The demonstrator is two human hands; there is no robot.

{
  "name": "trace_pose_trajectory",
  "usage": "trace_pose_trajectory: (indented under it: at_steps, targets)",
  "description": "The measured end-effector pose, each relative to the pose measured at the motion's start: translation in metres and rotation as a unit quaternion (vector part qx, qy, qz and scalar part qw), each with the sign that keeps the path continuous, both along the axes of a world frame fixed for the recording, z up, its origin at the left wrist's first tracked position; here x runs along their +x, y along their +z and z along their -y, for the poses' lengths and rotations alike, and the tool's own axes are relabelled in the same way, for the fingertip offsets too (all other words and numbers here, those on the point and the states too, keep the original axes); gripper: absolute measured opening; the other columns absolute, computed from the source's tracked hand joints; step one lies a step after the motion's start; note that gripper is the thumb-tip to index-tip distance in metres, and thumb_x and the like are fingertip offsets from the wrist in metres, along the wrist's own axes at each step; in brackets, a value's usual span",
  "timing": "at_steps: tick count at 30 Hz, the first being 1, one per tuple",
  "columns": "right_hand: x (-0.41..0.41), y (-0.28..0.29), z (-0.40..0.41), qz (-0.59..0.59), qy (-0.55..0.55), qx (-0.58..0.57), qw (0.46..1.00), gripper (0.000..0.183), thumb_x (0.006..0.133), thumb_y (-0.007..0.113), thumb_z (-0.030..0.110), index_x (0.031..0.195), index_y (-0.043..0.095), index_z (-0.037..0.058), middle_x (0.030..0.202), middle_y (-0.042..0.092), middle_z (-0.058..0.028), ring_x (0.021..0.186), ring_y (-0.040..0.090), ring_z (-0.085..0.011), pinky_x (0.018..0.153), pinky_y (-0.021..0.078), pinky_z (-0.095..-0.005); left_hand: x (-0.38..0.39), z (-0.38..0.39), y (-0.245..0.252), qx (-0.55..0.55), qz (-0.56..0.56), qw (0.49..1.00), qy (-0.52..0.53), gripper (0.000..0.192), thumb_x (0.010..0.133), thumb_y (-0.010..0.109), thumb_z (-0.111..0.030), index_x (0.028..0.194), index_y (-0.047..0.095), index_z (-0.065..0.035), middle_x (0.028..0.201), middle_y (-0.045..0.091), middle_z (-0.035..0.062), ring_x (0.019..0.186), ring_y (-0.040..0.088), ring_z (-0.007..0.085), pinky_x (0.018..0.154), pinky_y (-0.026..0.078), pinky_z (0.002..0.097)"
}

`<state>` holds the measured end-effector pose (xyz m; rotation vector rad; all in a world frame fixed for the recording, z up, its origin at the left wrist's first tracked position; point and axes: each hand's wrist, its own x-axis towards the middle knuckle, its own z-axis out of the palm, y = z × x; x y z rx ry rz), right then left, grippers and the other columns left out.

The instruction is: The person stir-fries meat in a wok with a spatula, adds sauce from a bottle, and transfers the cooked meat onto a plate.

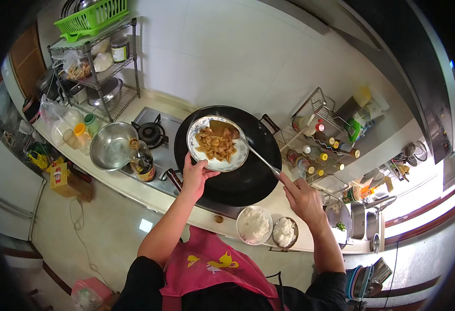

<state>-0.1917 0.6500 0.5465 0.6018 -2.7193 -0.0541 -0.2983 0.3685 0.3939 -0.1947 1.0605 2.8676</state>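
My left hand (196, 173) grips the near rim of a patterned white plate (229, 165), thumb on top, holding it over a black wok (250, 190). Browned chopped food, probably meat pieces (216, 146), lies on the plate. In my right hand (300, 196) is the metal handle of a cooking spatula (264, 159). Its blade rests at the food on the plate's far side, partly hidden by sauce or food. The wok sits on the gas stove, with a side handle (270, 123) at its far right.
Two bowls of rice (253, 225) stand near the counter's front edge. Left of the wok are a bottle (142, 161), a steel basin (112, 145) and a bare burner (152, 133). Several seasoning bottles (320, 155) crowd the right side. A wire shelf (99, 83) stands back left.
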Motion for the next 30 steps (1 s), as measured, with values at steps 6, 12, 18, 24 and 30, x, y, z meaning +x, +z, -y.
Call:
trace_pose_trajectory:
  at_steps: [6, 12, 18, 24, 30]
  targets:
    - [0.010, 0.001, -0.010, -0.009, -0.020, 0.031, 0.999, 0.047, 0.087, 0.066, 0.012, 0.133, 0.059, 0.0197, 0.076, 0.054, -0.0068, 0.057, 0.061, -0.0238, 0.049, 0.0517, -0.0365, 0.017, 0.000, 0.002, -0.029, 0.000, 1.000, -0.008, 0.053, 0.087, 0.050, -0.001, 0.136, 0.032, -0.0099, 0.122, 0.057, 0.0179, 0.095, 0.068, 0.0307, 0.072, 0.062, 0.0439]
    - [0.007, 0.006, -0.031, -0.009, -0.026, -0.046, 0.999, 0.045, 0.088, 0.066, 0.015, 0.132, 0.059, 0.0187, 0.074, 0.056, -0.0093, 0.059, 0.061, -0.0275, 0.051, 0.0513, -0.0403, 0.021, 0.002, 0.008, -0.033, 0.007, 0.999, -0.031, 0.052, 0.088, 0.052, -0.001, 0.136, 0.034, -0.0076, 0.118, 0.060, 0.0173, 0.087, 0.069, 0.0288, 0.072, 0.061, 0.0418]
    - [0.010, -0.004, -0.029, 0.074, -0.011, -0.158, 0.985, 0.048, 0.086, 0.069, 0.015, 0.133, 0.058, 0.0124, 0.074, 0.063, -0.0097, 0.064, 0.065, -0.0271, 0.060, 0.0520, -0.0363, 0.022, -0.002, 0.005, -0.023, -0.008, 0.999, -0.021, 0.049, 0.087, 0.051, -0.001, 0.134, 0.036, -0.0066, 0.119, 0.059, 0.0166, 0.092, 0.068, 0.0287, 0.072, 0.062, 0.0417]
    - [-0.029, -0.006, -0.045, 0.299, -0.168, -0.440, 0.830, 0.045, 0.091, 0.065, 0.017, 0.133, 0.058, 0.0039, 0.067, 0.061, -0.0014, 0.057, 0.053, -0.0053, 0.050, 0.0435, -0.0241, 0.048, 0.028, 0.003, -0.037, 0.014, 0.999, 0.011, 0.044, 0.088, 0.054, -0.005, 0.129, 0.040, -0.0065, 0.121, 0.058, 0.0161, 0.098, 0.067, 0.0302, 0.074, 0.062, 0.0444]
    - [-0.071, -0.041, -0.056, 0.504, -0.188, -0.314, 0.783, 0.046, 0.090, 0.066, 0.024, 0.130, 0.060, 0.0041, 0.062, 0.060, -0.0036, 0.043, 0.045, -0.0046, 0.039, 0.0331, -0.0226, 0.126, 0.086, 0.025, -0.092, 0.030, 0.989, 0.115, 0.051, 0.090, 0.051, -0.004, 0.137, 0.033, -0.0064, 0.124, 0.058, 0.0169, 0.097, 0.067, 0.0283, 0.069, 0.062, 0.0412]
